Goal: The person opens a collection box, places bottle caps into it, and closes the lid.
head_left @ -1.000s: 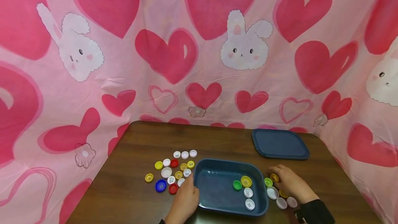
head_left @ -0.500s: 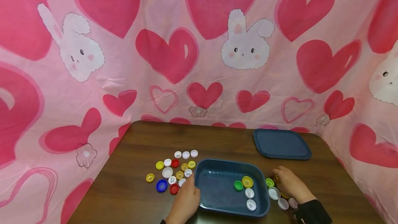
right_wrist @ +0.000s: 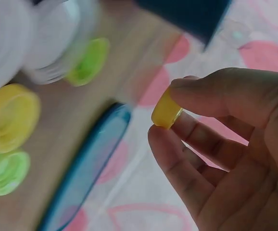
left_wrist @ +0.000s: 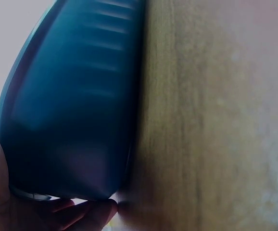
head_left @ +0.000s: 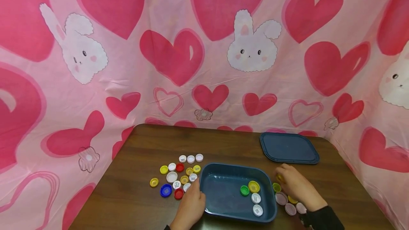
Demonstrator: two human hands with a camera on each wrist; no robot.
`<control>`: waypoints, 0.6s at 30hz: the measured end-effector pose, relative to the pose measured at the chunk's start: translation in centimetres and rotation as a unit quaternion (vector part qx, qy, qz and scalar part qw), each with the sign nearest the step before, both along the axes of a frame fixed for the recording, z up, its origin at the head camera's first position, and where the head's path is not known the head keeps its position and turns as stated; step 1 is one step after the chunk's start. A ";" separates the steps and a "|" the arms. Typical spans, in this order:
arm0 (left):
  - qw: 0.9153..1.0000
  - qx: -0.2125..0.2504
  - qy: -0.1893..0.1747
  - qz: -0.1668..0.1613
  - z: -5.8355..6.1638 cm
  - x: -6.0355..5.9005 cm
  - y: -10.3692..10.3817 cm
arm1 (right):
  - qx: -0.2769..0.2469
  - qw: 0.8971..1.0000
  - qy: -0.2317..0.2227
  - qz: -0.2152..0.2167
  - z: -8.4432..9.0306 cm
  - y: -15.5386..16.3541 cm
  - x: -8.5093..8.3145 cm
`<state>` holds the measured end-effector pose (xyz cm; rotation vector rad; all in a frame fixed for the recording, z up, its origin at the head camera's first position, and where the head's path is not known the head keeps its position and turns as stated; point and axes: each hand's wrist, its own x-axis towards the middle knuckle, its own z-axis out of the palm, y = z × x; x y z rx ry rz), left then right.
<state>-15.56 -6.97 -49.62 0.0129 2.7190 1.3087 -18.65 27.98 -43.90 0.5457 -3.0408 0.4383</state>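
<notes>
My left hand (head_left: 191,203) holds the left wall of a dark blue rectangular tray (head_left: 223,213). In the left wrist view its fingertips (left_wrist: 93,214) and thumb lie around the tray's end. My right hand (head_left: 296,184), just right of the tray and above the table, pinches a small yellow bottle cap (right_wrist: 167,109) between thumb and fingers. Inside the tray lie a green cap (head_left: 244,190), a larger yellow cap (head_left: 254,186) and two white caps (head_left: 256,198). Under and beside my right hand are a light green cap (head_left: 276,187) and several whitish caps (head_left: 290,209).
Several loose caps in white, yellow and red, with one blue cap (head_left: 165,190), lie on the brown wooden table (head_left: 127,201) to the tray's left. A flat dark blue lid (head_left: 289,147) rests at the back right. Pink heart-patterned cloth (head_left: 179,59) hangs behind.
My right hand has lifted the yellow cap from the table and moved slightly up and left toward the tray. My left hand stays on the tray.
</notes>
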 end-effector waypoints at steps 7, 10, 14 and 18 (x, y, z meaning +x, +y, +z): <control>1.000 0.005 -0.005 -0.003 -0.2 0.1 0.0 | 0.016 0.999 0.023 0.019 2.1 -3.0 1.4; 1.000 0.004 -0.008 0.002 -0.2 0.1 0.0 | 0.014 0.997 0.050 0.052 2.2 -4.1 1.9; 1.000 0.001 0.001 0.004 -0.2 0.1 0.1 | 0.005 0.992 0.064 0.106 1.8 -5.1 2.2; 1.000 0.000 0.012 0.001 -0.2 0.2 0.0 | -0.005 0.989 0.041 0.143 1.4 -6.2 2.5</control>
